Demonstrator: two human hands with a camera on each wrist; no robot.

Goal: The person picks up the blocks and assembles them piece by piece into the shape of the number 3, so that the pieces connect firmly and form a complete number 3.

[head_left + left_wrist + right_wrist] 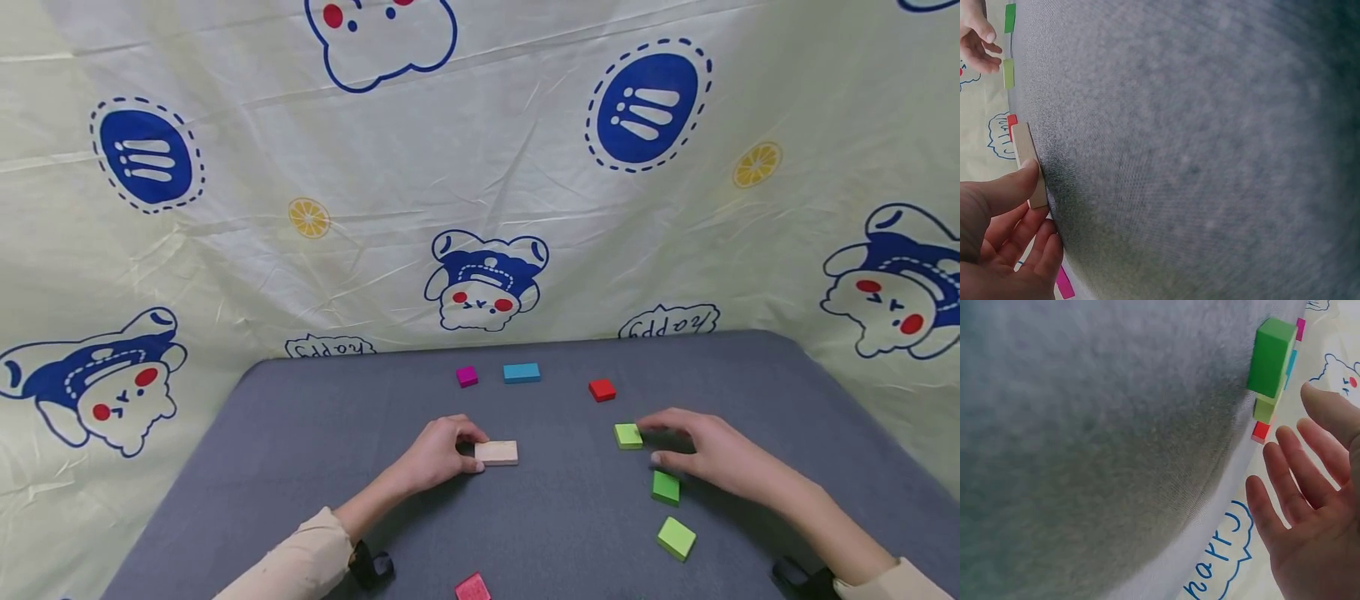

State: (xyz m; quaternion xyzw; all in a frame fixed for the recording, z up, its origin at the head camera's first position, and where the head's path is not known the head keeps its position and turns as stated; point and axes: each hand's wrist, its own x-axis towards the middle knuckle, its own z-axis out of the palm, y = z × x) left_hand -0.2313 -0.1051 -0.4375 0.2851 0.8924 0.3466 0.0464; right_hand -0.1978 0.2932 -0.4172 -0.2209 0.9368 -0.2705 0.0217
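My left hand [442,452] pinches one end of a plain wooden block [497,453] above the grey cloth. In the left wrist view the thumb [1025,178] presses on the face of that block, with the other fingers at its lower end. My right hand [708,446] is spread, thumb apart from the fingers, beside a light green block [628,437]. Its fingertips are at or near that block's right edge; contact cannot be made out. A darker green block [665,488] lies just below the right thumb, and the right wrist view shows this green block [1271,357] beyond the fingers.
A magenta block [467,377], a blue block [522,373] and a red block [602,390] lie toward the far edge. Nearer are another light green block [677,538] and a pinkish-red block [472,587]. A printed curtain [465,167] hangs behind the grey table [315,417].
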